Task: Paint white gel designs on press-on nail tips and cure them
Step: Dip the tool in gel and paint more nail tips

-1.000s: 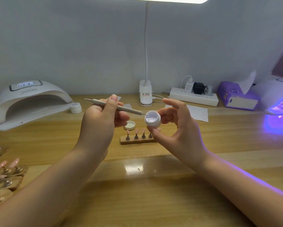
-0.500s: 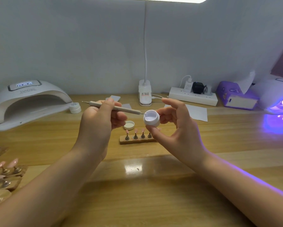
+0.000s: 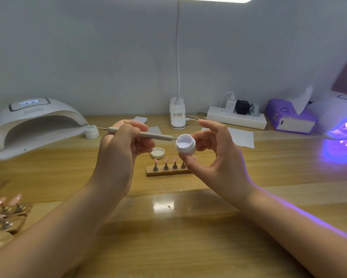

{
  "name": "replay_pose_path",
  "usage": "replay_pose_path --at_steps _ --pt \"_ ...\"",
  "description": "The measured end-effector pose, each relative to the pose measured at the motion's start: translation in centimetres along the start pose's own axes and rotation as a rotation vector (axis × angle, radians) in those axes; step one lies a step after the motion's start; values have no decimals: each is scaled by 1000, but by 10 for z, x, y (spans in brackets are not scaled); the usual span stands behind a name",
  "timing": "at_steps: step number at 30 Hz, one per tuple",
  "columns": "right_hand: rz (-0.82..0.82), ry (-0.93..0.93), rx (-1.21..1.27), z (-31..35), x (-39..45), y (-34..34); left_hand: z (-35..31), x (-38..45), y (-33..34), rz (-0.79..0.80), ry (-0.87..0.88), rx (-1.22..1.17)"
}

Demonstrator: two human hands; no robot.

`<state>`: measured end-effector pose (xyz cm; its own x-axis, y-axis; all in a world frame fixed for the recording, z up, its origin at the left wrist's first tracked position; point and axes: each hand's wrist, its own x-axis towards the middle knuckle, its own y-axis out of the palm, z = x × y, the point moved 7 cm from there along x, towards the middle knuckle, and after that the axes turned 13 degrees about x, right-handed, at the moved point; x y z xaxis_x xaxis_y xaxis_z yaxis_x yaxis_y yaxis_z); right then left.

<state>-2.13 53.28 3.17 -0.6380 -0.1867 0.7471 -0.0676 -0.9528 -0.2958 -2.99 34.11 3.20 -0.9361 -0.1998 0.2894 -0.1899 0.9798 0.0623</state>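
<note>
Small white gel pot (image 3: 185, 144) was round, squat, lid off, filled with flat glossy white gel; tilted toward the camera, held above the wooden table (image 3: 188, 237). Right hand (image 3: 214, 155) pinched the pot between thumb below and curled fingers behind; index finger stuck out straight above it. Left hand (image 3: 124, 149) pinched a slim beige dotting tool (image 3: 148, 135), fingers curled round the shaft, thumb on top. Tool lay near level, thin metal tip at the pot's rim, touching the gel or just over it; cannot tell which. A second metal tip stuck out of the far end.

Pot's white lid (image 3: 157, 153) lay upside down on the table below the tool. Just in front of it, one wooden holder strip (image 3: 168, 171) with four small metal stands showing, pink nail tips (image 3: 155, 161) upright on three; the fourth was partly hidden by the thumb.

Counts: one open pot, one loose lid, one tool, one closed white jar (image 3: 91, 131) beside the left lamp. Two curing lamps: white lamp (image 3: 34, 125) at left, unlit inside, display lit; right lamp (image 3: 341, 121) glowing purple. More holder strips with pink tips (image 3: 6, 211) at lower left edge, number unclear. One power strip (image 3: 236, 118), one clip lamp (image 3: 177, 115), one purple tissue box (image 3: 289, 119), three paper pieces (image 3: 240, 137).
</note>
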Motion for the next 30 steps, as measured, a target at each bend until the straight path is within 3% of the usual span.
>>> replay_pose_path --at_steps 30 --pt "-15 14 -16 1 2 -2 -2 0 -2 -17 4 53"
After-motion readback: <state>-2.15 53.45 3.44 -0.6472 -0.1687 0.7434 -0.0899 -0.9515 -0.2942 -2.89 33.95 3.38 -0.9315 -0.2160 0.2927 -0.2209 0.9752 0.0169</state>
